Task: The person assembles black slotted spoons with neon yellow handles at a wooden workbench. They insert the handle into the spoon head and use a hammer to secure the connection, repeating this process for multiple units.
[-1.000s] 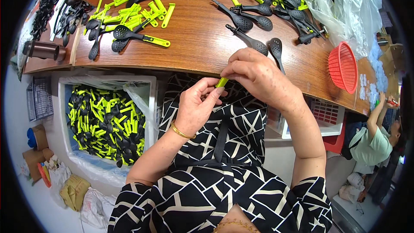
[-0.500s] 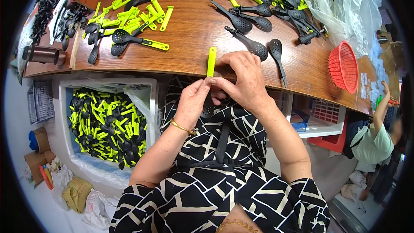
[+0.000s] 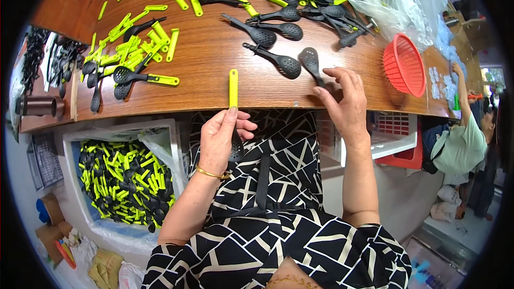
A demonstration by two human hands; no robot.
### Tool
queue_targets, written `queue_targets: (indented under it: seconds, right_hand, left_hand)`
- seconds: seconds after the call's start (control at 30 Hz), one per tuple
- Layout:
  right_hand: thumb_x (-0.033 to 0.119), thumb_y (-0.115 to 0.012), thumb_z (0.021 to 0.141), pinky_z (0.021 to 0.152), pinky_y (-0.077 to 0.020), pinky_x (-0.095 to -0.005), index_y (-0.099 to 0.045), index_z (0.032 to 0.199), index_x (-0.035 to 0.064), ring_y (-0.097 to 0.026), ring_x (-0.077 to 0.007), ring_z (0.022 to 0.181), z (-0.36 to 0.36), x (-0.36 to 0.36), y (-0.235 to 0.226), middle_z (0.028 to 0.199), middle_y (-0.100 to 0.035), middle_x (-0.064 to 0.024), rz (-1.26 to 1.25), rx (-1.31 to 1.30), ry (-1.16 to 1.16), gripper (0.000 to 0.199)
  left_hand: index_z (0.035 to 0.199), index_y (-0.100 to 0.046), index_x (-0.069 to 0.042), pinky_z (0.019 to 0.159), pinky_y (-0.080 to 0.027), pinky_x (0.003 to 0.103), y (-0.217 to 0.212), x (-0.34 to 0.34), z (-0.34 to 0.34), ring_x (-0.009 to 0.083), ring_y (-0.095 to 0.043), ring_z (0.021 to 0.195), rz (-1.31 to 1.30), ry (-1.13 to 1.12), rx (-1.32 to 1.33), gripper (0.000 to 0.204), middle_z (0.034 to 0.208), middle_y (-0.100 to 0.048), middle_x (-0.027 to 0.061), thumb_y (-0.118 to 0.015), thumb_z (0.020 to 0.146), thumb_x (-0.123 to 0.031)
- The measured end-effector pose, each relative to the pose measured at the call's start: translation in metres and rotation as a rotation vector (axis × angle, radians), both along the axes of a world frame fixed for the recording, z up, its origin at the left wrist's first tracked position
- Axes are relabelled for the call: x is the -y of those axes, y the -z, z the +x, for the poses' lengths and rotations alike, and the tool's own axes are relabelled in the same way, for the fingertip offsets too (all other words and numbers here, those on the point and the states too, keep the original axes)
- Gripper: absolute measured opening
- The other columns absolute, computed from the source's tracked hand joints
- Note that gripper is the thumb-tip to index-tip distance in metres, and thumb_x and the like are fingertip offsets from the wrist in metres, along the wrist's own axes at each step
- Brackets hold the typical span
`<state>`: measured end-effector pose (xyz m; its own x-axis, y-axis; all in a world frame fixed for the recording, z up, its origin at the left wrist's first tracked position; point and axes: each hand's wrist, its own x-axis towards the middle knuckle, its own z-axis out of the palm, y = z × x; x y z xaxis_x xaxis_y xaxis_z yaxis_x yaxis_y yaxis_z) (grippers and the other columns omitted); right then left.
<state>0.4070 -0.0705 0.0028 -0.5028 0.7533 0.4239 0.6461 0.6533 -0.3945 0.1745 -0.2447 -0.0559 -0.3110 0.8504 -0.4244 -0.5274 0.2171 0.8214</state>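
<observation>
While left hand (image 3: pixel 220 138) grips spoon (image 3: pixel 234 108) off table edge (image 3: pixel 214 106), right hand (image 3: pixel 342 104) rests there.

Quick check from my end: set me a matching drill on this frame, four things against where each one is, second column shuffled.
Things:
1. left hand
2. right hand
3. red basket
4. white bin

Places:
A. on the table's right end
B. below the table edge on the left, full of green-and-black spoons
C. at the table edge, on a black slotted spoon
D. holding a spoon upright by its yellow-green handle

Pairs: 1-D, 2-C, 3-A, 4-B
</observation>
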Motion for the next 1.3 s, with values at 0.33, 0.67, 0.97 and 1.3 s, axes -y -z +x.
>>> queue_targets:
  seconds: [0.33,0.67,0.97,1.3]
  right_hand:
    - [0.02,-0.079,0.091,0.1,-0.0485,-0.0459,-0.073,0.122,0.0126,-0.063,-0.0317,0.119,-0.04,-0.069,0.015,0.123,-0.072,-0.0045,0.209,-0.106,-0.079,0.033]
    - [0.009,-0.083,0.081,0.103,-0.0403,-0.04,-0.079,0.104,0.0182,-0.064,-0.0221,0.119,-0.054,0.012,0.026,0.116,-0.074,0.003,0.218,-0.161,-0.335,0.025]
    - [0.005,-0.077,0.093,0.103,-0.0481,-0.038,-0.079,0.114,0.0105,-0.067,-0.0269,0.116,0.01,-0.064,0.023,0.116,-0.075,-0.0069,0.125,-0.362,0.068,0.022]
    - [0.031,-0.066,0.108,0.073,-0.0544,-0.0299,-0.076,0.127,0.0165,-0.068,-0.0111,0.081,0.042,-0.127,0.037,0.091,-0.073,-0.0022,-0.305,-0.346,0.158,0.026]
  left_hand:
    - [0.117,-0.071,0.003,0.067,-0.056,0.024,-0.004,0.0,-0.003,0.0114,-0.069,0.068,-0.025,-0.013,-0.021,0.038,0.092,-0.078,0.0128,-0.059,0.112,-0.033]
    - [0.124,-0.066,0.003,0.071,-0.057,0.024,0.008,0.029,0.007,0.0114,-0.07,0.074,0.052,-0.155,-0.176,0.024,0.105,-0.079,0.0156,-0.067,0.107,-0.014]
    - [0.114,-0.07,-0.001,0.075,-0.052,0.023,0.014,0.045,-0.023,0.008,-0.063,0.076,-0.043,-0.202,-0.267,0.019,0.099,-0.077,0.0087,-0.067,0.108,-0.018]
    - [0.112,-0.068,-0.004,0.067,-0.046,0.021,0.012,0.052,-0.028,0.0077,-0.057,0.073,0.007,-0.231,-0.21,0.022,0.085,-0.065,0.0003,-0.065,0.109,-0.025]
